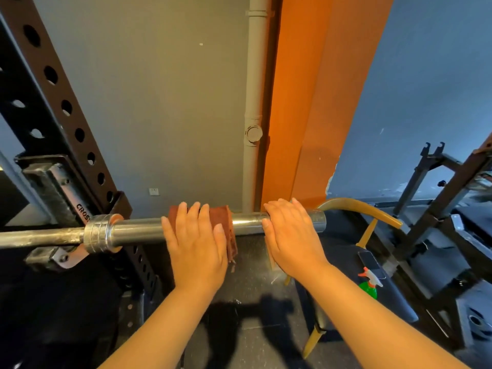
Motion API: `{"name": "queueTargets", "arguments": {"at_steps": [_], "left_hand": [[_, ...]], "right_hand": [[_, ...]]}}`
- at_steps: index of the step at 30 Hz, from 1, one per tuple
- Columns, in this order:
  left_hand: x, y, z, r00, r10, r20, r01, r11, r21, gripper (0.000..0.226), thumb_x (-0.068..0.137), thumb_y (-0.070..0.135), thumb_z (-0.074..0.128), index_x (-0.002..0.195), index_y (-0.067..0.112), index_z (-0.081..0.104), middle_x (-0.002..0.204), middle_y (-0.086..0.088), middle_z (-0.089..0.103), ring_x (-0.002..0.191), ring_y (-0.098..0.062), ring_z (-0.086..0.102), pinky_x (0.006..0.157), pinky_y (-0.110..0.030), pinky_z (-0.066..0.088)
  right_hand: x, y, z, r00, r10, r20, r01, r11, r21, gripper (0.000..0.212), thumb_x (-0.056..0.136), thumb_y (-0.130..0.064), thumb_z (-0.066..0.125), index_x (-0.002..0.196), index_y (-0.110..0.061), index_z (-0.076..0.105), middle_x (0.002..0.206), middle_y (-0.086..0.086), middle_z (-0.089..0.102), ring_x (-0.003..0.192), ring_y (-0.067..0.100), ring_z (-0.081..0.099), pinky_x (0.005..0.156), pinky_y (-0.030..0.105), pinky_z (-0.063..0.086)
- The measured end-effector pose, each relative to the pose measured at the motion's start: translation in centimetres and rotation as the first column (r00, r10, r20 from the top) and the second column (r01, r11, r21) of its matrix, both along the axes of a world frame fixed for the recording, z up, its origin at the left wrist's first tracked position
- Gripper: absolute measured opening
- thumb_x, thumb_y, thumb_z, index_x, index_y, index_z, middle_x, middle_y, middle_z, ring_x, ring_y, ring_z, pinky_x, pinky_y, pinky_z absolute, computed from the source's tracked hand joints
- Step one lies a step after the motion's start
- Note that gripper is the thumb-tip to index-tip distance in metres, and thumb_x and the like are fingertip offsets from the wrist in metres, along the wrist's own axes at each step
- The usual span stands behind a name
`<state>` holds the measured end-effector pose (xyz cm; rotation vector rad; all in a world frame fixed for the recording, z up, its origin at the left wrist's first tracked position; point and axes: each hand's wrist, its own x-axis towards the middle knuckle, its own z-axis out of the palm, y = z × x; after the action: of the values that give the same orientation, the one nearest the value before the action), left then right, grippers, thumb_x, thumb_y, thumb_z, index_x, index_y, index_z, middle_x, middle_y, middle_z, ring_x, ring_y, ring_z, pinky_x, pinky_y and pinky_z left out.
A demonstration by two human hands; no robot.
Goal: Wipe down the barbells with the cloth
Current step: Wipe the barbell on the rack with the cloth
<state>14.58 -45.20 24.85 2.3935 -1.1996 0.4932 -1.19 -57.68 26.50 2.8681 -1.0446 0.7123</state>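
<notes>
The barbell (143,230) lies level across the view, its shaft resting in a hook on the black rack (66,107) at the left and its shiny sleeve reaching out to the right. A brown cloth (229,217) is folded over the middle of that sleeve. The left hand (197,243) grips it there, fingers curled over the top and thumb on the near side. The right hand (290,235) is wrapped around the bare sleeve just beside the cloth, close to the sleeve's end. Lower right, well apart from the hands, a green spray bottle (368,284) with an orange trigger stands on a dark padded bench (394,296) near a phone (370,262).
</notes>
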Motion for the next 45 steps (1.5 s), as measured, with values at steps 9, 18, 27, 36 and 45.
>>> {"name": "queueTargets", "arguments": {"at_steps": [9, 18, 27, 36, 45], "left_hand": [[0.2, 0.1, -0.1, 0.969, -0.215, 0.12, 0.2, 0.972, 0.127, 0.063, 0.107, 0.045, 0.012, 0.154, 0.012, 0.038, 0.153, -0.008, 0.046, 0.152, -0.029, 0.029, 0.126, -0.055, 0.008], [-4.3, -3.4, 0.7, 0.942, -0.305, 0.144, 0.276, 0.942, 0.191, 0.06, 0.106, 0.042, 0.019, 0.151, 0.011, 0.042, 0.149, -0.01, 0.05, 0.147, -0.031, 0.036, 0.125, -0.056, 0.011], [-5.5, -4.9, 1.9, 0.973, -0.216, 0.076, 0.203, 0.968, 0.149, 0.049, 0.107, 0.039, 0.023, 0.135, 0.016, 0.055, 0.129, -0.004, 0.062, 0.129, -0.026, 0.052, 0.124, -0.054, 0.015], [-3.3, -4.6, 3.9, 0.96, -0.266, 0.09, 0.23, 0.929, 0.291, 0.057, 0.105, 0.048, 0.014, 0.125, 0.024, 0.061, 0.116, 0.004, 0.069, 0.112, -0.018, 0.063, 0.123, -0.052, 0.02], [-8.8, -8.6, 2.9, 0.942, -0.332, 0.045, 0.32, 0.931, 0.175, 0.046, 0.108, 0.04, 0.02, 0.126, 0.023, 0.058, 0.115, 0.004, 0.064, 0.108, -0.019, 0.059, 0.112, -0.043, 0.032]], "right_hand": [[-2.2, -1.1, 0.1, 1.0, -0.028, -0.003, 0.028, 0.999, -0.021, 0.046, 0.11, -0.038, 0.032, 0.148, -0.017, 0.049, 0.149, 0.002, 0.052, 0.147, 0.02, 0.037, 0.127, 0.038, 0.006], [-3.2, -2.1, -0.2, 1.0, -0.029, -0.009, 0.029, 1.0, 0.008, 0.05, 0.111, -0.041, 0.029, 0.152, -0.017, 0.044, 0.156, 0.001, 0.046, 0.149, 0.018, 0.033, 0.126, 0.035, 0.006], [-4.8, -2.8, -0.4, 0.992, -0.072, 0.101, 0.057, 0.988, 0.146, 0.063, 0.105, -0.05, 0.013, 0.15, -0.017, 0.043, 0.154, 0.001, 0.045, 0.153, 0.018, 0.023, 0.129, 0.042, 0.003], [-6.1, -3.1, -0.2, 0.983, -0.047, 0.178, -0.021, 0.932, 0.361, 0.05, 0.11, -0.038, 0.026, 0.159, -0.027, 0.027, 0.167, -0.007, 0.023, 0.157, 0.013, 0.005, 0.124, 0.029, 0.001], [-6.8, -3.4, -0.3, 0.966, -0.09, 0.243, 0.012, 0.952, 0.306, 0.044, 0.111, -0.031, 0.031, 0.155, -0.024, 0.038, 0.158, -0.006, 0.042, 0.149, 0.011, 0.03, 0.127, 0.036, 0.016]]}}
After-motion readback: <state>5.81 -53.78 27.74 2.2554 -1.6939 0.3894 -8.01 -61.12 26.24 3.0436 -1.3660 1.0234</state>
